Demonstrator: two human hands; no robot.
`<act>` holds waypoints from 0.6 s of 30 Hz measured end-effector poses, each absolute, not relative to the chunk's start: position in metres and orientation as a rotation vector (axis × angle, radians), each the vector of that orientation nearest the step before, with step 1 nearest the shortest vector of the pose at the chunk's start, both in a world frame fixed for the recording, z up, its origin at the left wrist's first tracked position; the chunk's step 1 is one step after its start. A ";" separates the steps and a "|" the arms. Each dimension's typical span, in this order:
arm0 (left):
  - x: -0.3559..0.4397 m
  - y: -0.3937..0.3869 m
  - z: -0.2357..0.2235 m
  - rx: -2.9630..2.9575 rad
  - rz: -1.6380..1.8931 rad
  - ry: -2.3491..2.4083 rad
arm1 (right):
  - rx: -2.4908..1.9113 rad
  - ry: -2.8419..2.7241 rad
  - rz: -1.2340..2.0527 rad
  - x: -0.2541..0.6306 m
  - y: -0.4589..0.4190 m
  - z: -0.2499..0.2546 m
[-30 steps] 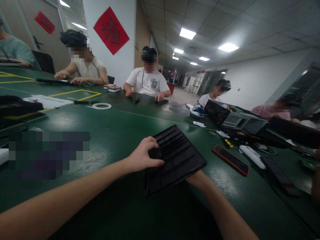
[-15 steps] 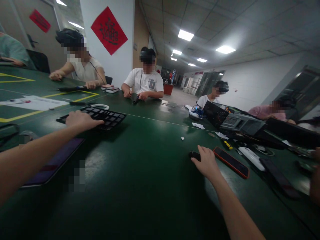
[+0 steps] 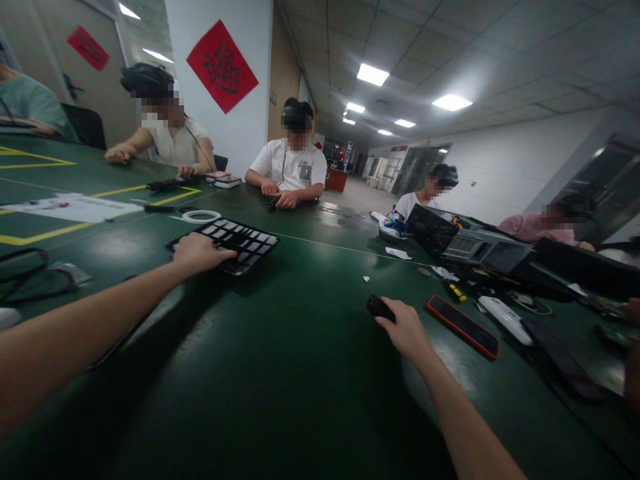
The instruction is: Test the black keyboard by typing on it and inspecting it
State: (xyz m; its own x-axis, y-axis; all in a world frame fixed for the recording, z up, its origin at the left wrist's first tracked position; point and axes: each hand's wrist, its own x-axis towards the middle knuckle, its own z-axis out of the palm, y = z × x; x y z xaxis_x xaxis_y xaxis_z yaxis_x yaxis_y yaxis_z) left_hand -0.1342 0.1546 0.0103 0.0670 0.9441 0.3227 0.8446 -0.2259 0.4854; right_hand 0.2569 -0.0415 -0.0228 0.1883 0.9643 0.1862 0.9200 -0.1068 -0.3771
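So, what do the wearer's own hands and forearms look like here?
The left hand and right hand are ungloved. No sleeve, watch or bracelet shows on either forearm. Any fine markings are too blurred to tell.

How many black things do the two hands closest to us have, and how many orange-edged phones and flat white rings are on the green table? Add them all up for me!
Black things: 2 (gridded panel in the left hand, small black object in the right hand)
Orange-edged phone: 1
Flat white ring: 1
Total: 4
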 end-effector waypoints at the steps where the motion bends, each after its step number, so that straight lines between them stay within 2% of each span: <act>1: -0.115 0.144 0.011 2.165 0.849 1.882 | -1.974 -1.771 0.202 0.251 -0.042 -0.021; 3: -0.076 0.116 0.008 2.220 0.853 1.815 | -1.799 -1.773 0.317 0.237 -0.045 -0.018; 7: -0.008 0.051 -0.006 2.326 1.039 1.209 | -1.425 -1.757 0.587 0.212 -0.050 -0.022; 10: 0.017 0.016 -0.018 2.239 1.081 0.929 | -1.175 -1.642 0.711 0.203 -0.050 -0.030; 18: 0.022 0.002 -0.032 2.140 1.132 0.728 | -1.157 -1.589 0.798 0.197 -0.049 -0.033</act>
